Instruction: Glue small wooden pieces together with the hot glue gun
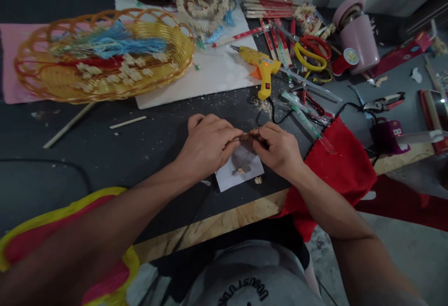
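My left hand [210, 145] and my right hand [278, 149] meet over a small white paper [229, 180]. Between their pinched fingertips is a thin brownish strand [247, 135], too small and partly hidden for me to name its kind. Thumb and fingers of both hands are closed on it. Under the hands, a little pale wooden piece [240, 171] lies on the paper. Another wooden piece [258, 180] sits just off the paper's right edge. Beyond my hands a yellow hot glue gun [261, 66] lies on its side, its cord running right.
A yellow wicker basket [168, 79] with blue tassels and wooden bits stands back left. Scissors [310, 59], packaged chopsticks [271, 7] and a pink cup [360, 42] crowd the back right. Red cloth [345, 166] hangs over the table's front edge. Thin sticks [70, 124] lie left.
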`<state>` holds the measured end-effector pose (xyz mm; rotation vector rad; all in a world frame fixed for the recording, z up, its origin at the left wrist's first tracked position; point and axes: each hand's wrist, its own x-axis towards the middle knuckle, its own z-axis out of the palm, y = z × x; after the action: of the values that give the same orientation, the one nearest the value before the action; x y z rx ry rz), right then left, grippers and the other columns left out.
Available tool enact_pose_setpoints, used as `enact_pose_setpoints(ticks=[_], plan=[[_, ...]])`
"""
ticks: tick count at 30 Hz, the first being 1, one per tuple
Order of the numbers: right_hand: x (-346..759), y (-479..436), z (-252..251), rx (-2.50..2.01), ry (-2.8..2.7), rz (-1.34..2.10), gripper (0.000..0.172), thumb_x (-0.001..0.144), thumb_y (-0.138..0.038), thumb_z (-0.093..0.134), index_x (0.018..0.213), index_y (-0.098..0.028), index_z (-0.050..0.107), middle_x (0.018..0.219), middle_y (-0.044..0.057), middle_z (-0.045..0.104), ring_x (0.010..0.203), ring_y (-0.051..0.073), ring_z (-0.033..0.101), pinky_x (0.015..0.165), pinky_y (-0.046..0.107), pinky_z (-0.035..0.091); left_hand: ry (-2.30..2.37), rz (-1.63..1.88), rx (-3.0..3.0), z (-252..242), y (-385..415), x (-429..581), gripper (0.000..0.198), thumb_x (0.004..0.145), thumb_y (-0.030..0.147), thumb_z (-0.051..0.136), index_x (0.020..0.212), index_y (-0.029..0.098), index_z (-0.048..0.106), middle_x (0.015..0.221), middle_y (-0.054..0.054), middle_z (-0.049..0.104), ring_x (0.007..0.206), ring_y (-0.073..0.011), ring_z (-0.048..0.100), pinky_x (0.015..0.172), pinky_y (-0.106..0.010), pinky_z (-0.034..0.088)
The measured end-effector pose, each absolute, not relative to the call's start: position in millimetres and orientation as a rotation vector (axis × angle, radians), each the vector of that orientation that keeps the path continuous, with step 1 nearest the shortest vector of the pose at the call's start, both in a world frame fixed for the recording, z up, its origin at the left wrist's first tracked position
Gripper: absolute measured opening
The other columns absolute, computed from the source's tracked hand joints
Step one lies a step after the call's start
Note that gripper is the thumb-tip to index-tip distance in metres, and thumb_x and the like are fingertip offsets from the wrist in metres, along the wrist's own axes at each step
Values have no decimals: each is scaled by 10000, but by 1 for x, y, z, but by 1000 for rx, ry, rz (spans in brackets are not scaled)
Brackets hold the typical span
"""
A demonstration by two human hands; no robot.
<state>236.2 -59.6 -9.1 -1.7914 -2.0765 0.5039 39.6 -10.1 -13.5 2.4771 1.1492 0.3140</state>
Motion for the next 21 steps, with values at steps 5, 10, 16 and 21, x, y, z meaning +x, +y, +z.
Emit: enact_pose_setpoints(ticks=[5, 10, 16, 21], plan=[[235, -59, -9, -1817, -2099, 507, 182, 881, -273, 565, 1003, -228, 693, 930, 28, 680, 851, 171, 658, 656, 255, 450, 1140, 313, 2486, -14, -10, 40, 292, 951, 360, 482, 1073, 284, 736, 1005, -48, 725, 1014, -278, 593, 915, -480, 334], [235, -59, -7, -1861, -2160, 458, 234, 886, -235, 524, 1048, -262, 691, 1001, 22, 687, 848, 177, 651, 602, 257, 418, 1139, 289, 2505, -12, -10, 40, 321, 960, 329, 440, 1093, 270, 727, 1017, -26, 717, 1023, -274, 590, 918, -476, 341], [234, -57, -2, -1899, -2218, 470, 280, 944, -207, 462, 1087, -270, 695, 1073, 37, 673, 874, 174, 639, 587, 253, 397, 1145, 308, 2510, -14, -10, 39, 306, 956, 351, 460, 1078, 279, 730, 1002, -37, 723, 1010, -268, 593, 904, -465, 344], [232, -55, 1, -1948, -2230, 470, 265, 991, -271, 447, 1053, -256, 704, 1070, 51, 669, 872, 177, 641, 583, 258, 385, 1130, 313, 2486, -14, -10, 39, 314, 956, 367, 459, 1078, 289, 738, 1015, -50, 725, 1007, -280, 584, 898, -467, 339]])
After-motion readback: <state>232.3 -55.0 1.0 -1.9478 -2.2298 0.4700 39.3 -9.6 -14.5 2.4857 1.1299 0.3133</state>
